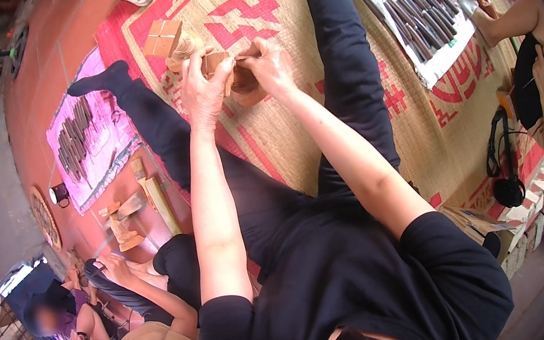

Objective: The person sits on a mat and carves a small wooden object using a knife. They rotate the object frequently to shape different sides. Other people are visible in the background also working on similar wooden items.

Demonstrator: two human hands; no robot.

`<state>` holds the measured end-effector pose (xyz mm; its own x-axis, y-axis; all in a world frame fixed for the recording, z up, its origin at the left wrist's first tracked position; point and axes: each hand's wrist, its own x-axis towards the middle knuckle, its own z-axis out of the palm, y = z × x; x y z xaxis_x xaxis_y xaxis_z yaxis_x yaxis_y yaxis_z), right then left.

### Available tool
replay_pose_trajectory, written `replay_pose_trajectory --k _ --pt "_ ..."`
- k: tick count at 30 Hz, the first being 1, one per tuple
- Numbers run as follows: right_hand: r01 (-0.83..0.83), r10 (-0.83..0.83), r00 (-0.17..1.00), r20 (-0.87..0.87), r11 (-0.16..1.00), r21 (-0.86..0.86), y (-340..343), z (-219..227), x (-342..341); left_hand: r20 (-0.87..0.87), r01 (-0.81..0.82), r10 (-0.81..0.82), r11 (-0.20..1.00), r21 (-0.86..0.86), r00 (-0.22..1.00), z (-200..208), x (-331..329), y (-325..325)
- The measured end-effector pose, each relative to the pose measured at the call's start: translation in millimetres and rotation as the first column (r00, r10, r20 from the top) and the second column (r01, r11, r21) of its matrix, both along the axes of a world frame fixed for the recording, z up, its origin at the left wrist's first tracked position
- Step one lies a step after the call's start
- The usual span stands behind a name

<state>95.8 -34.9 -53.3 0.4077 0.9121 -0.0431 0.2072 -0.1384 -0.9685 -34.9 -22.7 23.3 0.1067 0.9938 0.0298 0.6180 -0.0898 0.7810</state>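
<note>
Both my hands are close together over the patterned mat [296,145], between my outstretched legs. My left hand [200,89] grips a brown wooden piece [216,62] between thumb and fingers. Right beside it, my right hand [268,69] has its fingers pinched together at the edge of the wood; whatever is between them is too small to make out. A rounded brown wooden part [246,85] shows below the fingers. Just beyond my left hand sits a wooden block [163,39] with pale lines across it, next to a curved lighter wooden part [185,46].
Many dark tools [419,6] lie on a white sheet at the right; more rest on a pink cloth [102,176] at the left. A brush [140,171], a mallet-like wooden tool [124,229] and a cup [60,194] are nearby. People sit at lower left and right.
</note>
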Motion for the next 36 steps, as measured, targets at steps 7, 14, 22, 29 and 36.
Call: replay_pose_trajectory --k 7,14,22,29,36 --pt "-0.122 0.166 0.958 0.234 0.973 -0.194 21 17 -2 -0.128 0.035 -0.019 0.992 0.122 0.992 -8 3 -2" --pt "-0.132 0.142 0.988 0.058 0.980 -0.151 3 15 18 -0.188 0.107 -0.079 0.984 0.141 0.979 -7 10 -7" --pt "-0.159 0.181 0.971 0.158 0.977 -0.143 17 7 21 -0.212 0.066 -0.045 0.994 0.090 0.976 -5 19 -7" --pt "-0.084 0.092 0.993 0.070 0.990 -0.109 -8 -13 29 -0.240 0.173 -0.139 0.977 0.127 0.961 -3 30 -24" --pt "-0.081 0.071 0.982 -0.175 0.996 -0.048 -19 -7 28 -0.308 0.155 -0.105 0.978 0.141 0.946 -5 35 -25"
